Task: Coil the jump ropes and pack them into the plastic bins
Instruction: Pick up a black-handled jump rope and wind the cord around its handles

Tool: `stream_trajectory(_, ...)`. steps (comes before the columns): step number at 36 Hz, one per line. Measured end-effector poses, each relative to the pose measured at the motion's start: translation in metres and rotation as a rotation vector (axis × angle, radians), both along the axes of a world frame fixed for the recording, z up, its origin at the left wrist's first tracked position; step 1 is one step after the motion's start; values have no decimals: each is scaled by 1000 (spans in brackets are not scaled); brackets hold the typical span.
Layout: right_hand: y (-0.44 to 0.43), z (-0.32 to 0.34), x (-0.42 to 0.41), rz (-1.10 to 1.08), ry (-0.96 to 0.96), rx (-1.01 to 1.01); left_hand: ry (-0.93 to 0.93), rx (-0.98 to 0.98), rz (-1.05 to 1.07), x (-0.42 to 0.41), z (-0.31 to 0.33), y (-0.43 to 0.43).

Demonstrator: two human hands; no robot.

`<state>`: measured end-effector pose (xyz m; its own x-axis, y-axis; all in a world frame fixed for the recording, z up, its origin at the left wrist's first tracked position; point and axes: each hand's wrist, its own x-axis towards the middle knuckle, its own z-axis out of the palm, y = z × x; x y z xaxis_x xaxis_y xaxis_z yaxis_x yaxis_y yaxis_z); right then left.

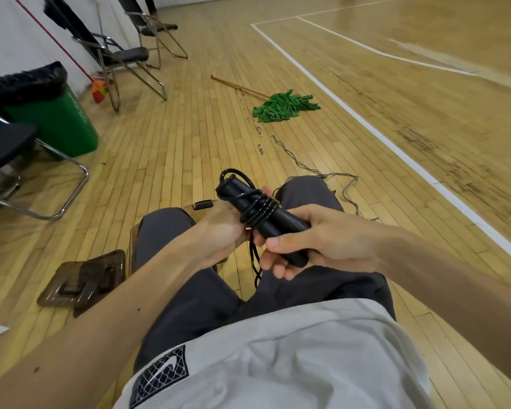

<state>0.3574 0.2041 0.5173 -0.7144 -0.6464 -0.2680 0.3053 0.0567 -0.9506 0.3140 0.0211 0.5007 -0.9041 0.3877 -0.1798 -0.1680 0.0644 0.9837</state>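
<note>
Gym floorboards (189, 128) stretch beyond a seated person's lap, above which the left grip (224, 231) clasps the black jump rope (257, 208) at its wound cord while the right grip (313, 246) pinches the paired handles' near end, likely steadying them so the dangling tail can be wrapped.

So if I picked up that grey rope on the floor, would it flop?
Probably floppy: the grey rope lies in loose wiggly bends on the wooden floor. It looks thin, so it's likely light. It shouldn't roll, but it might tangle, since its strands bunch together partway along.
</note>
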Motion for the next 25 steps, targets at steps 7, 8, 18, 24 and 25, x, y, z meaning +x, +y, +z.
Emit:
stream_trajectory(7,0,0,0,-78,102,100,80,-176,29,7,5,3)
stream_trajectory(8,-1,0,0,-93,119,86,86,-180,47,6,5,4)
stream_trajectory(18,8,2,-14,-341,240,108,51,-150,-132,4,-6,7)
stream_trajectory(24,20,-9,-23,-430,279,228,-29,-220,-194,9,-24,-2)
stream_trajectory(25,21,-11,-24,-439,303,260,-15,-248,-196,10,-26,-2)
